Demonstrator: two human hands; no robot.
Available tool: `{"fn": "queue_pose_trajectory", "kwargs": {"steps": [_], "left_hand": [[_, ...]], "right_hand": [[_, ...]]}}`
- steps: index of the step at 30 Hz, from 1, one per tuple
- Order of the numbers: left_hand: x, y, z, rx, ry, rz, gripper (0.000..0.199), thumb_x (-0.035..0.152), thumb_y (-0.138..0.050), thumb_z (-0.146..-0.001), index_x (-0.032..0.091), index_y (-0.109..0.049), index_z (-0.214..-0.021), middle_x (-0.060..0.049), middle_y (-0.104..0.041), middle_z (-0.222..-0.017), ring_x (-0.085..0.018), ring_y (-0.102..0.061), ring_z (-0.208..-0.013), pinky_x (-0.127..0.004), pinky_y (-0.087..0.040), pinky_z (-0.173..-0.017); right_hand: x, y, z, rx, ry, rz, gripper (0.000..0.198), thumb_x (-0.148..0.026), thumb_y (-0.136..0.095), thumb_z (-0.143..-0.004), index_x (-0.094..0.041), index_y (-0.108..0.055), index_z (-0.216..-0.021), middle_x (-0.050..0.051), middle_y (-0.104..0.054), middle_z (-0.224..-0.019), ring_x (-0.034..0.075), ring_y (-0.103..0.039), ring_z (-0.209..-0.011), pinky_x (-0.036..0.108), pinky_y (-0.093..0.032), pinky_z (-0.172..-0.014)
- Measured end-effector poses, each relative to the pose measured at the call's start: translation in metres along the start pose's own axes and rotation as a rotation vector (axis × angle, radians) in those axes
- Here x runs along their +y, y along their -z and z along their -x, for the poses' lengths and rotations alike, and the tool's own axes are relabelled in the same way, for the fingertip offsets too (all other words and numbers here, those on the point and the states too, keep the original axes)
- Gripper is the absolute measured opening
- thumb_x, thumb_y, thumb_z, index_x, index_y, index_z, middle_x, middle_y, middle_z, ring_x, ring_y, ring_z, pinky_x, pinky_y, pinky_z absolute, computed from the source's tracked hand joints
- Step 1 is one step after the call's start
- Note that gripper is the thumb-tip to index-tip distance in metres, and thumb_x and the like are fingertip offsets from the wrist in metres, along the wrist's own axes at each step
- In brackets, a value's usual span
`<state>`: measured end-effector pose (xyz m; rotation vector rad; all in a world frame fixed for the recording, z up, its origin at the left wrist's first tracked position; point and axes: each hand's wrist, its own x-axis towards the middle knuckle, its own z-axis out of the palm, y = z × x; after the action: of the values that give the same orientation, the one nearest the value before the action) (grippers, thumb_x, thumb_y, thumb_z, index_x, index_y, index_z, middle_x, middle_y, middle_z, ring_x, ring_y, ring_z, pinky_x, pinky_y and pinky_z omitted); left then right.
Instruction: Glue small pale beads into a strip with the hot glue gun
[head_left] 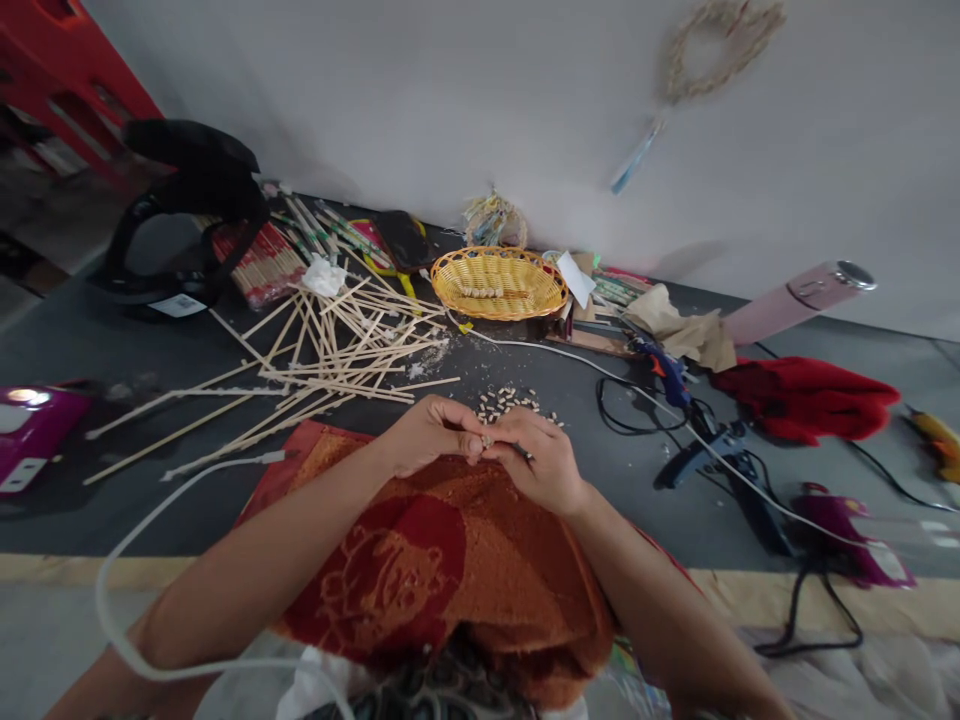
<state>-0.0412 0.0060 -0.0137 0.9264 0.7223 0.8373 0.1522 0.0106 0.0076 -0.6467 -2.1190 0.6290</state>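
Note:
My left hand [431, 437] and my right hand [541, 458] meet over the near part of the table, thumbs and fingertips pinched together. Between them is a small pale piece [487, 441], mostly hidden by the fingers. A dark tip shows beside the right fingers, too small to name. Just beyond the hands lies a scatter of short pale wooden bits [510, 401]. Under my hands and forearms spreads an orange and red towel [525, 560], draped over the table's front edge. Farther back, a yellow wicker basket [444, 283] holds a few small pale pieces.
Long thin wooden sticks [337, 365] lie in a loose heap on the left. At right are a blue glue gun [667, 375], dark blue pliers-like tool [750, 480], red cloth [806, 395] and pink bottle [795, 300]. White cables cross the table. A black headset-like object [180, 215] stands back left.

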Motion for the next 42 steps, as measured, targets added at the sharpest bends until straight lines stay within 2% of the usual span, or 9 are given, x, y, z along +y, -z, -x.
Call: {"fn": "queue_pose_trajectory", "kwargs": {"steps": [7,12,17,23,32,42], "left_hand": [[0.001,0.001,0.001,0.015,-0.021,-0.024,0.019,0.029,-0.081,-0.066,0.013,-0.072,-0.068,-0.003,-0.067,-0.059,-0.011,-0.058,-0.057,-0.023,-0.044,-0.062],[0.004,-0.002,0.0,0.033,-0.023,-0.002,0.02,0.031,-0.081,-0.067,0.012,-0.072,-0.07,-0.002,-0.066,-0.058,-0.01,-0.058,-0.057,-0.023,-0.045,-0.063],[0.002,-0.005,0.0,0.022,-0.002,0.061,0.022,0.031,-0.08,-0.068,0.012,-0.071,-0.073,-0.002,-0.066,-0.061,-0.009,-0.058,-0.056,-0.023,-0.044,-0.062],[0.002,-0.007,0.002,0.0,-0.008,0.061,0.018,0.028,-0.078,-0.071,0.012,-0.07,-0.074,-0.001,-0.066,-0.059,-0.009,-0.058,-0.057,-0.022,-0.044,-0.064],[0.001,-0.006,0.002,-0.006,-0.012,0.025,0.023,0.032,-0.076,-0.073,0.011,-0.069,-0.075,-0.002,-0.066,-0.06,-0.009,-0.058,-0.056,-0.022,-0.042,-0.062],[0.0,-0.003,0.0,0.031,-0.034,-0.017,0.027,0.035,-0.077,-0.072,0.011,-0.067,-0.071,-0.001,-0.064,-0.058,-0.009,-0.056,-0.055,-0.021,-0.042,-0.061]], "right_hand": [[0.002,-0.004,0.001,0.006,0.005,-0.001,0.024,-0.013,-0.058,-0.088,-0.024,-0.064,-0.108,0.006,-0.067,-0.089,0.017,-0.063,-0.082,0.032,-0.053,-0.073],[0.003,-0.003,0.0,0.006,-0.025,-0.017,0.022,-0.017,-0.062,-0.088,-0.024,-0.064,-0.108,0.005,-0.067,-0.088,0.016,-0.063,-0.082,0.03,-0.053,-0.073],[0.004,0.0,0.001,0.031,-0.087,-0.025,0.028,-0.022,-0.067,-0.085,-0.022,-0.062,-0.113,0.002,-0.064,-0.079,0.014,-0.06,-0.073,0.028,-0.052,-0.069],[0.006,0.006,0.002,-0.006,-0.025,-0.072,0.031,-0.014,-0.068,-0.083,-0.023,-0.063,-0.113,0.005,-0.068,-0.094,0.015,-0.063,-0.085,0.029,-0.052,-0.077],[0.006,0.003,0.002,0.017,0.02,-0.055,0.031,-0.012,-0.063,-0.086,-0.023,-0.064,-0.114,0.006,-0.069,-0.092,0.015,-0.064,-0.084,0.03,-0.054,-0.076],[0.007,-0.008,0.004,0.03,-0.013,0.034,0.026,-0.012,-0.058,-0.089,-0.024,-0.062,-0.111,0.005,-0.068,-0.091,0.015,-0.064,-0.084,0.031,-0.054,-0.076]]}}
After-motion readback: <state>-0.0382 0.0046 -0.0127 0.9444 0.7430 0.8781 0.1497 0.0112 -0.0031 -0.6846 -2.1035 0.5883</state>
